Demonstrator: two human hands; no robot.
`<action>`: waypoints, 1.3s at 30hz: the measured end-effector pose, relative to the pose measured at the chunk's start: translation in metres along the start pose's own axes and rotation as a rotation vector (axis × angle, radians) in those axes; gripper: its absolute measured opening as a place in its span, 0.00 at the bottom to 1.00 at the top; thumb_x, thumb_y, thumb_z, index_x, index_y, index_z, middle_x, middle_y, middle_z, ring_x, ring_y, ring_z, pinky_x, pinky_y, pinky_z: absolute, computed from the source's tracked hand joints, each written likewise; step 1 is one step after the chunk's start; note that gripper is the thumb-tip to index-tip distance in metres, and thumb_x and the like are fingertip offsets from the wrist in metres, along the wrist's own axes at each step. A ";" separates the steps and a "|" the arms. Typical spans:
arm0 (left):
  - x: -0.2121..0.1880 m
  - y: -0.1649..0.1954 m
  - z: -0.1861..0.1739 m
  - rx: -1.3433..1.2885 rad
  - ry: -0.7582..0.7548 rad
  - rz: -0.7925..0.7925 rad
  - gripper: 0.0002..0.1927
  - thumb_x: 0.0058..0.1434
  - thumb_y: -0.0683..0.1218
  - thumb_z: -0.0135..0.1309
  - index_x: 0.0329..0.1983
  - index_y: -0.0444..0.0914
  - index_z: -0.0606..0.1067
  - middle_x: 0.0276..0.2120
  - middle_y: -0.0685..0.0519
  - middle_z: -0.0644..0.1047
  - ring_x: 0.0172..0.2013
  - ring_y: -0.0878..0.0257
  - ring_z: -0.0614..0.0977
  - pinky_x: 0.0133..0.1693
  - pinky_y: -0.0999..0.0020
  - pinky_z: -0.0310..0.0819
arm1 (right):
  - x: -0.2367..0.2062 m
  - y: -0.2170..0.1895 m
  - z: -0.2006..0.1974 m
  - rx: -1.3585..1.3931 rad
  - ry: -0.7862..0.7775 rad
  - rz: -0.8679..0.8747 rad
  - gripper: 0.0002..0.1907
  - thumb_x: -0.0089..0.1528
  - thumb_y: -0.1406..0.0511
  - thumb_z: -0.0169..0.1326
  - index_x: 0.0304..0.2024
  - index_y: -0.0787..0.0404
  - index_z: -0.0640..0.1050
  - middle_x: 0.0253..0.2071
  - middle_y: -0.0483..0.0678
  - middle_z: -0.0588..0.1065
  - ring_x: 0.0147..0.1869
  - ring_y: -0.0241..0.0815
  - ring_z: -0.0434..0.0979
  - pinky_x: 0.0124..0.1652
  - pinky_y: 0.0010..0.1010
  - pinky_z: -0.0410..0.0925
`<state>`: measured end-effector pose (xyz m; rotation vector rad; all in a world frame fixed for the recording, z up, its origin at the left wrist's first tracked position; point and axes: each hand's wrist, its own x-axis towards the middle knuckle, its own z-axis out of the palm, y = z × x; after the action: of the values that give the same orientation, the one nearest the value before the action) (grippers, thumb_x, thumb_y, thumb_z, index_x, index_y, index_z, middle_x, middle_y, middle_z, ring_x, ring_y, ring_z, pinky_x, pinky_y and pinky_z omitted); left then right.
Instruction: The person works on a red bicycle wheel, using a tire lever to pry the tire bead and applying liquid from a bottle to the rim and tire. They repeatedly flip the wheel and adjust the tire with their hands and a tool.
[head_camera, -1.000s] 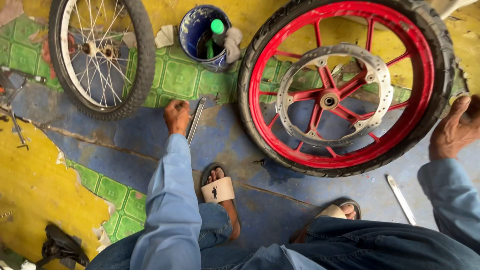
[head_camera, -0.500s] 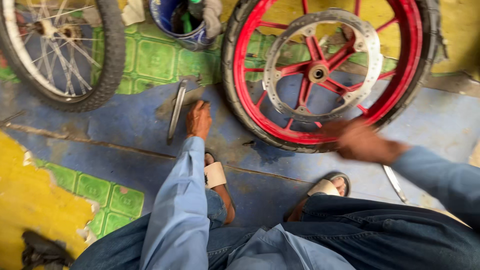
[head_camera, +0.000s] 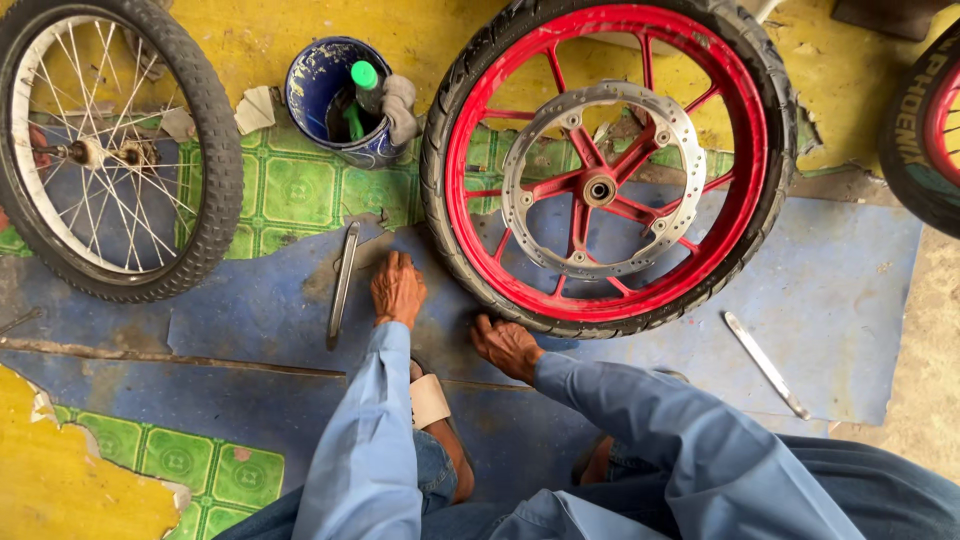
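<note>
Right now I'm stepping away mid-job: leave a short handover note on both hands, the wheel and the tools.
Left hand: flat on the blue mat, beside the tyre lever, no grip on it.
Right hand: resting against the tyre's near edge on the red wheel.
Second lever lies on the mat to the right.
Done: wheel laid flat, disc up.
Left: tyre appears seated; neither lever is in use.

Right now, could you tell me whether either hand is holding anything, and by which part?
Nothing is gripped. The left hand rests flat on the floor beside the tyre lever; the right hand presses the red wheel's tyre at its near edge.
</note>
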<state>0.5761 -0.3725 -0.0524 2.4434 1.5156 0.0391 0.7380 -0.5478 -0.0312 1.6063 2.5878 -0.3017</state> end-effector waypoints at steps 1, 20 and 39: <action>-0.002 0.001 0.002 0.021 0.003 0.000 0.13 0.53 0.45 0.59 0.40 0.35 0.75 0.41 0.45 0.75 0.43 0.48 0.78 0.42 0.53 0.74 | -0.002 0.002 0.000 0.038 -0.026 0.013 0.14 0.61 0.67 0.48 0.48 0.62 0.76 0.37 0.56 0.72 0.29 0.47 0.77 0.24 0.39 0.70; 0.043 0.037 -0.021 -0.565 0.430 -0.436 0.06 0.71 0.42 0.47 0.47 0.34 0.69 0.40 0.37 0.77 0.43 0.39 0.80 0.45 0.47 0.72 | -0.109 0.188 -0.149 0.667 -0.174 0.046 0.25 0.49 0.70 0.57 0.50 0.66 0.75 0.39 0.59 0.77 0.36 0.59 0.79 0.34 0.48 0.73; 0.093 0.098 -0.087 -0.782 0.452 -0.121 0.05 0.72 0.41 0.46 0.46 0.34 0.70 0.37 0.46 0.78 0.37 0.56 0.81 0.41 0.59 0.75 | -0.265 0.206 -0.062 1.096 0.240 0.819 0.13 0.63 0.64 0.50 0.47 0.65 0.76 0.31 0.54 0.79 0.34 0.41 0.78 0.35 0.33 0.73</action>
<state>0.6903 -0.3138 0.0440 1.7646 1.4223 1.0116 1.0432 -0.6789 0.0492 2.9341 1.5826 -1.6728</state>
